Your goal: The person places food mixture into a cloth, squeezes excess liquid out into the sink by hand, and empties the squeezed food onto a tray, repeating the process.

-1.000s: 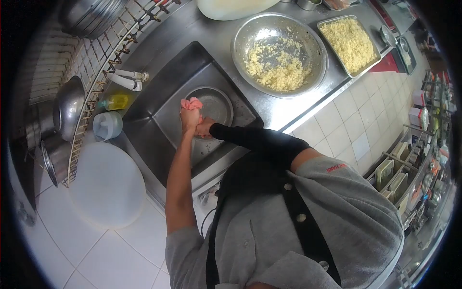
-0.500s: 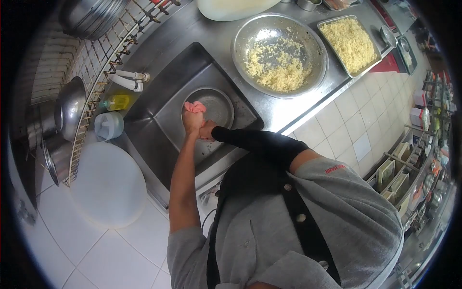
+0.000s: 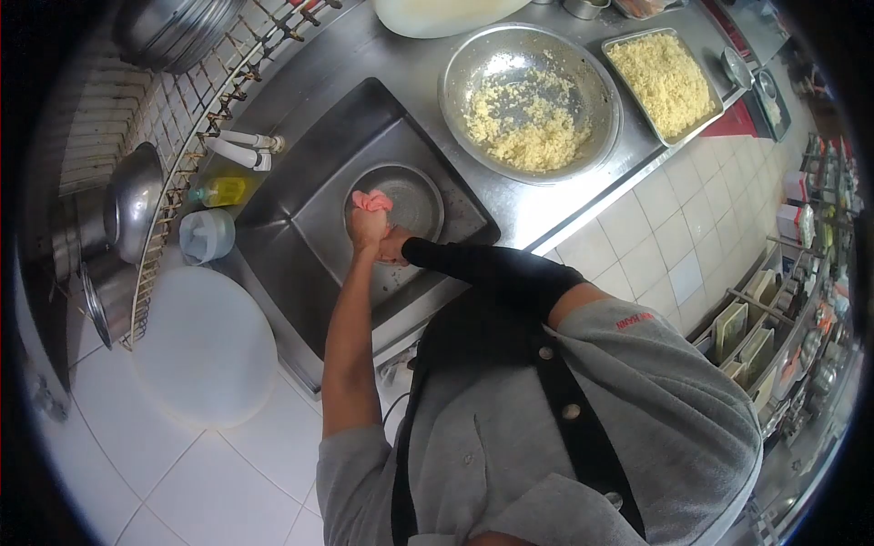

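Note:
A bunched pink cloth (image 3: 371,200) sticks out of my left hand (image 3: 368,229), whose fingers are wrapped round it. Close against it is my right hand (image 3: 393,247), with a black sleeve (image 3: 492,270) ending at its wrist. Its fingers are closed too; the cloth appears to run on into that fist, mostly hidden. Both fists are over the near left side of a round metal pan (image 3: 421,205), which lies in the dark sink (image 3: 314,177).
A large metal bowl (image 3: 583,86) with yellow crumbly food stands beside the sink, a filled tray (image 3: 604,45) beyond it. White taps (image 3: 244,150), a yellow bottle (image 3: 226,190), a plastic container (image 3: 206,235) and a round white lid-like disc (image 3: 205,346) are left. A wire rack (image 3: 168,196) holds metalware.
Hardly anything differs. Both hands keep their grip on the pink cloth over the pan, with only a very slight shift.

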Tool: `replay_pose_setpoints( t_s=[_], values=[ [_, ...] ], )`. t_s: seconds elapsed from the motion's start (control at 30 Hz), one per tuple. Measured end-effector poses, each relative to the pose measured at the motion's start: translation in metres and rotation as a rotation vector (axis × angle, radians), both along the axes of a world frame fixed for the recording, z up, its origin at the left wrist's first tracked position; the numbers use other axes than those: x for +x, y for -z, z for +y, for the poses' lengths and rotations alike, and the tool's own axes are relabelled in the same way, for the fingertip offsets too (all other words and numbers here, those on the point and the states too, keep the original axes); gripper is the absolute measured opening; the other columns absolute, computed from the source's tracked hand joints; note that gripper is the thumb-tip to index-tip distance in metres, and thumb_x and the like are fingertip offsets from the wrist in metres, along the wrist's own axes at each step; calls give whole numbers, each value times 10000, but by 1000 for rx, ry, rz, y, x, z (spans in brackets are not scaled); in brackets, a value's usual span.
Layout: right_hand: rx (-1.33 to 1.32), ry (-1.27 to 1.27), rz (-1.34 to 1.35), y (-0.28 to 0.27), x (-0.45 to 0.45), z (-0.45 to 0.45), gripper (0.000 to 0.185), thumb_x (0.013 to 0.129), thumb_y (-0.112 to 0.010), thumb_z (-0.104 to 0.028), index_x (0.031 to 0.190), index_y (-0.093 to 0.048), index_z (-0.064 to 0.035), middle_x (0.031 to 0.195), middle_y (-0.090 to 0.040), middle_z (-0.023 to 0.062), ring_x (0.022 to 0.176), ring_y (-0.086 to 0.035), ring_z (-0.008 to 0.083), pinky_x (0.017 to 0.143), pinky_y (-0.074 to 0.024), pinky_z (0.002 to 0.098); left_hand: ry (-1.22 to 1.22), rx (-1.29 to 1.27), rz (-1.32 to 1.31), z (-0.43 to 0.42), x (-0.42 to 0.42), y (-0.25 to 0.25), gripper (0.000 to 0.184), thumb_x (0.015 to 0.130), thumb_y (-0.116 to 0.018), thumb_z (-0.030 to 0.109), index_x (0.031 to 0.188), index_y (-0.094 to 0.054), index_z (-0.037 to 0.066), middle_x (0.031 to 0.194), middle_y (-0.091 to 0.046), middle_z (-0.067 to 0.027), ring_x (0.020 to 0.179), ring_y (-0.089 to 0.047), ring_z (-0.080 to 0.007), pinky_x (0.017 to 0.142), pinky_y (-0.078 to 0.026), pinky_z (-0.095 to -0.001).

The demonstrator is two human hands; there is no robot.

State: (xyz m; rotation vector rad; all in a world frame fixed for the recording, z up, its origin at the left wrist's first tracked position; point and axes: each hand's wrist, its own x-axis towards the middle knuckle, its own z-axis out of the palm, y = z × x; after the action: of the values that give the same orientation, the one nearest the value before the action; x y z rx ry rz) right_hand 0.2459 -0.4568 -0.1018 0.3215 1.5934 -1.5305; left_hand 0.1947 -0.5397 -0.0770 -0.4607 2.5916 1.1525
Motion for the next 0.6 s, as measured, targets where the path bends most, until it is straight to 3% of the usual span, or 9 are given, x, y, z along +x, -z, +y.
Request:
replay_pose_setpoints(
  t_s=[0.13, 0.2, 0.23, 0.27, 0.33, 0.43, 0.5, 0.57, 0.6],
  values=[
    [-8, -14, -33, -8, 1, 6, 248, 713, -777, -248, 663, -672, -28, 608, -634, 91, 481, -577, 191, 439, -463, 369, -33, 42, -58, 10, 5, -21, 110, 880, -545, 198, 831, -494, 113, 699, -599, -60, 545, -582, -169, 441, -477, -324],
    [18, -56, 57, 11, 2, 1, 283, 722, -787, -284, 722, -686, -19, 673, -670, 115, 560, -636, 227, 514, -508, 385, -1, -13, 19, -21, -7, 47, 118, 878, -569, 202, 824, -519, 110, 702, -592, -59, 584, -588, -166, 477, -484, -325],
    [32, -75, 102, 20, 1, -2, 305, 727, -791, -302, 752, -693, -15, 705, -687, 127, 599, -666, 244, 551, -530, 393, -2, -38, 110, -21, -7, 50, 121, 880, -582, 202, 820, -531, 110, 715, -592, -57, 610, -590, -162, 502, -488, -325],
    [160, -79, 356, 19, 1, -2, 357, 733, -793, -335, 841, -691, -10, 800, -696, 153, 696, -681, 270, 629, -541, 411, -2, -68, 201, -22, -8, 54, 124, 882, -594, 201, 816, -544, 109, 728, -592, -54, 637, -592, -158, 527, -491, -325],
    [426, -80, 854, 20, 10, -4, 498, 744, -795, -402, 1018, -688, -1, 990, -714, 204, 890, -713, 321, 783, -562, 446, -30, -116, 482, 1, 10, 5, 131, 892, -622, 194, 808, -570, 109, 775, -599, -46, 702, -593, -146, 591, -497, -323],
    [565, -254, 779, 4, 3, -3, 759, 749, -786, -486, 1282, -570, 8, 1277, -612, 250, 1181, -615, 397, 996, -493, 455, -315, 531, 170, -13, 2, -2, 42, 926, -626, 143, 895, -632, 116, 900, -610, -32, 786, -591, -150, 704, -507, -322],
    [333, -273, 722, 45, -17, -12, 860, 777, -765, -476, 1424, -448, -4, 1364, -550, 243, 1283, -537, 410, 1070, -437, 490, -266, 826, 119, -28, 1, -8, 139, 949, -604, 81, 1085, -594, 111, 975, -584, -18, 896, -594, -154, 781, -493, -292],
    [130, -190, 675, -50, -17, 42, 857, 792, -761, -463, 1458, -423, -43, 1345, -567, 218, 1279, -548, 384, 1024, -469, 507, -291, 1161, 75, -25, 10, -39, 197, 963, -595, 49, 1155, -564, 80, 1028, -580, -17, 950, -592, -156, 861, -488, -284],
    [29, -151, 646, -106, -16, 72, 857, 800, -759, -456, 1475, -410, -62, 1336, -576, 206, 1277, -553, 371, 1002, -485, 515, -250, 1136, 106, -11, 15, -75, 202, 969, -583, 51, 1168, -555, 66, 1085, -578, -19, 993, -586, -163, 906, -486, -310]
  ],
)
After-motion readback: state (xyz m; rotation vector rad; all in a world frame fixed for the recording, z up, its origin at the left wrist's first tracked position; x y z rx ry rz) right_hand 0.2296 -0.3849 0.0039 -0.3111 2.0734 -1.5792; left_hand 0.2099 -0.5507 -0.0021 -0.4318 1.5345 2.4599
